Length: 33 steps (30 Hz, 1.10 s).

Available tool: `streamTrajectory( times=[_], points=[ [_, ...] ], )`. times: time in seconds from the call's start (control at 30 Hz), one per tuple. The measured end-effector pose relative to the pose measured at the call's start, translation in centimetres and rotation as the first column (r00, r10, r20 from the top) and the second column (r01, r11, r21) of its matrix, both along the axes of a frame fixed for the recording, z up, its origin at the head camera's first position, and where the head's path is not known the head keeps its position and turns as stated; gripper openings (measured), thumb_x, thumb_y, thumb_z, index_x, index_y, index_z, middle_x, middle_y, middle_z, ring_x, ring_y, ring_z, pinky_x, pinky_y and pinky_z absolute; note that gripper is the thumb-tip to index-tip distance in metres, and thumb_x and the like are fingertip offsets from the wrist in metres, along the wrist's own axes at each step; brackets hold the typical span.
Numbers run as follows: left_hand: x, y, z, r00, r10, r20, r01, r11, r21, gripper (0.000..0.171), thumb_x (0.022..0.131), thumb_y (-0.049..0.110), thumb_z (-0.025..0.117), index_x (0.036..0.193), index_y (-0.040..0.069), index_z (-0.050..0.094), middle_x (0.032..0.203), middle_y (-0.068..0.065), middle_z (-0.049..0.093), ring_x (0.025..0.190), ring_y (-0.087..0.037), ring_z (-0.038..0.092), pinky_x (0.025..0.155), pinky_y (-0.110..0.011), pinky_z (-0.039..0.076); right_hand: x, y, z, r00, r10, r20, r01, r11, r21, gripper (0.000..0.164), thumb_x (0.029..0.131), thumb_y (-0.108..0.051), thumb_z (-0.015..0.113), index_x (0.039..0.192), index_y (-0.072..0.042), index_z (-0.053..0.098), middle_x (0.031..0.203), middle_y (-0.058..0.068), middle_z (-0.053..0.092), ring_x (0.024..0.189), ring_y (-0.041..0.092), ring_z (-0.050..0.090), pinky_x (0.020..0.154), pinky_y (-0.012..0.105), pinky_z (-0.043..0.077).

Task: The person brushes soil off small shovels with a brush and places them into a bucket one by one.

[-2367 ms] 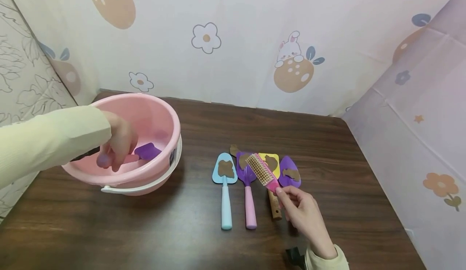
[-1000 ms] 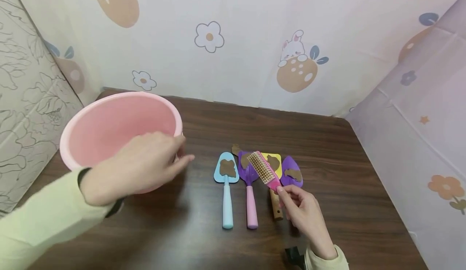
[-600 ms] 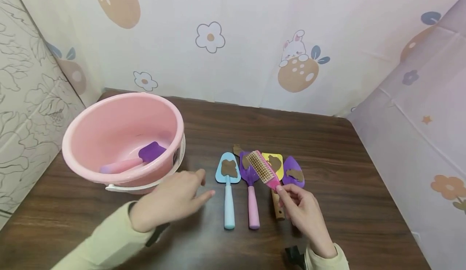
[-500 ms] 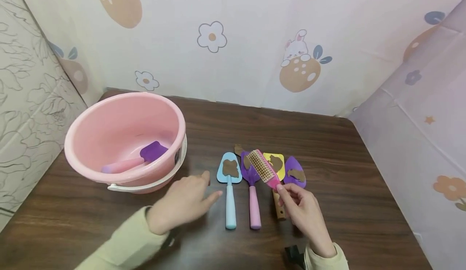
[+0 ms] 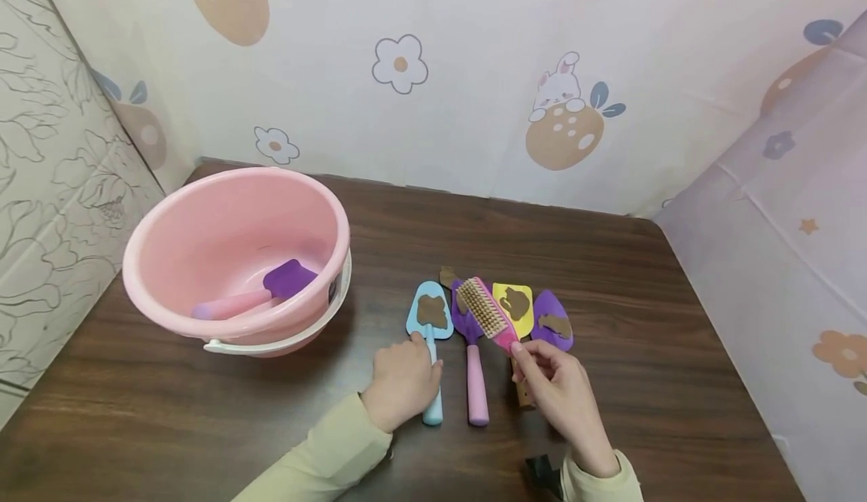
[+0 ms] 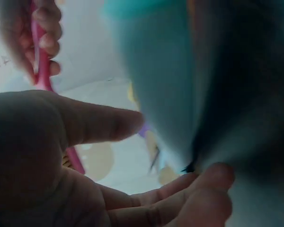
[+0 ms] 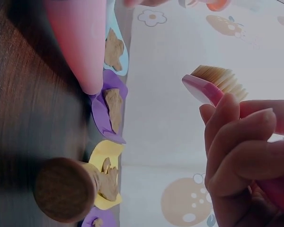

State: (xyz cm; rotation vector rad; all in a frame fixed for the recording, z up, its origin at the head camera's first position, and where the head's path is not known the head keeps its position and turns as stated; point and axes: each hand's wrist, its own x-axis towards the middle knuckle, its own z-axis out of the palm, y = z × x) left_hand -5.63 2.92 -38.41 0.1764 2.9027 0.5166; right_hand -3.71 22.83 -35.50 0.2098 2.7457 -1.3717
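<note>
Head view, lower centre: pink brush [image 5: 486,311] handle-pinched by right hand [image 5: 561,390], freeing bristles [image 5: 478,309]; blue toy shovel [image 5: 443,327] straddled by half-open left hand [image 5: 403,378] (contact unclear).

smooth plastic bucket [image 5: 217,223], rough-bristled plastic brush [image 5: 486,314], smooth light-blue plastic spatula [image 5: 431,330], wood-grained handle [image 7: 64,189], faintly glossy wood-grained table [image 5: 596,261]

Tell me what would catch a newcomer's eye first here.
Most likely the big pink bucket at the table's left, with a purple-headed shovel lying inside. Next, the pink brush in the right hand, bristles showing, above the middle of the table. Then the row of tools beneath it, brown patches on their colourful heads, with the left hand at the light blue one's handle.
</note>
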Motion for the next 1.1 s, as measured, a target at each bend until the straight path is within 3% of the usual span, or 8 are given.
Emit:
streamTrajectory(
  times=[0.13, 0.27, 0.53, 0.63, 0.77, 0.93, 1.1],
  points=[
    [-0.1, 0.3, -0.7, 1.000, 0.004, -0.003, -0.004, 1.000, 0.005, 0.043, 0.087, 0.038, 0.064, 0.094, -0.004, 0.058, 0.070, -0.013, 0.062, 0.067, -0.028, 0.064, 0.056, -0.039, 0.049, 0.0, -0.1, 0.0, 1.000, 0.004, -0.002, -0.004, 1.000, -0.018, 0.031, 0.095, -0.032, 0.059, 0.088, -0.002, 0.065, 0.065, 0.005, 0.061, 0.046, 0.009, 0.049, 0.043, 0.025, 0.042],
    [-0.2, 0.1, -1.2, 1.000, 0.020, -0.015, -0.020, 0.998, 0.053, 0.034, 0.082, 0.029, 0.066, 0.086, -0.003, 0.056, 0.065, -0.011, 0.058, 0.061, -0.028, 0.062, 0.052, -0.039, 0.049, 0.1, -0.1, -0.1, 1.000, 0.003, -0.007, -0.003, 1.000, 0.001, 0.031, 0.095, -0.033, 0.059, 0.087, -0.004, 0.065, 0.065, 0.004, 0.061, 0.046, 0.007, 0.048, 0.043, 0.024, 0.040],
    [-0.6, -1.5, -0.9, 0.999, 0.042, 0.034, -0.048, 0.978, 0.203, 0.027, 0.077, 0.022, 0.062, 0.083, -0.004, 0.054, 0.071, -0.013, 0.058, 0.063, -0.030, 0.060, 0.053, -0.042, 0.048, 0.1, -0.1, -0.2, 1.000, -0.011, 0.007, 0.011, 1.000, -0.010, 0.032, 0.095, -0.033, 0.059, 0.087, -0.003, 0.065, 0.065, 0.005, 0.061, 0.044, 0.008, 0.047, 0.043, 0.024, 0.039],
    [-0.6, -2.3, -0.3, 0.996, 0.050, 0.073, -0.067, 0.968, 0.242, 0.032, 0.077, 0.023, 0.061, 0.090, -0.006, 0.053, 0.072, -0.013, 0.057, 0.063, -0.027, 0.058, 0.053, -0.041, 0.045, 0.1, -0.2, -0.2, 1.000, -0.006, -0.018, 0.006, 1.000, -0.009, 0.031, 0.095, -0.032, 0.058, 0.084, -0.004, 0.064, 0.065, 0.004, 0.061, 0.044, 0.008, 0.047, 0.043, 0.024, 0.039],
    [-0.3, -3.3, 0.7, 0.995, 0.045, 0.091, -0.072, 0.948, 0.311, 0.033, 0.078, 0.024, 0.060, 0.093, -0.004, 0.052, 0.070, -0.009, 0.054, 0.060, -0.022, 0.052, 0.051, -0.036, 0.040, 0.2, -0.3, -0.3, 0.996, 0.022, -0.083, -0.022, 1.000, -0.002, 0.030, 0.096, -0.031, 0.056, 0.080, -0.006, 0.064, 0.064, 0.002, 0.060, 0.044, 0.007, 0.046, 0.043, 0.025, 0.038],
    [0.0, -4.1, 1.7, 0.996, 0.026, 0.079, -0.056, 0.918, 0.393, 0.020, 0.078, 0.022, 0.059, 0.080, 0.005, 0.048, 0.064, -0.005, 0.050, 0.057, -0.019, 0.048, 0.051, -0.031, 0.037, 0.4, -0.6, -0.3, 0.982, 0.081, -0.169, -0.082, 0.997, 0.003, 0.024, 0.095, -0.026, 0.059, 0.079, -0.010, 0.064, 0.061, 0.001, 0.059, 0.041, 0.007, 0.045, 0.040, 0.025, 0.039],
    [0.4, -4.4, 2.2, 0.997, -0.018, 0.075, -0.016, 0.901, 0.433, 0.017, 0.080, 0.019, 0.058, 0.076, 0.007, 0.046, 0.061, -0.003, 0.046, 0.052, -0.017, 0.046, 0.047, -0.029, 0.036, 0.5, -1.2, -0.3, 0.934, 0.157, -0.322, -0.143, 0.987, 0.066, 0.005, 0.087, -0.018, 0.071, 0.082, -0.017, 0.069, 0.059, -0.008, 0.053, 0.047, 0.002, 0.044, 0.042, 0.021, 0.037]
  ],
)
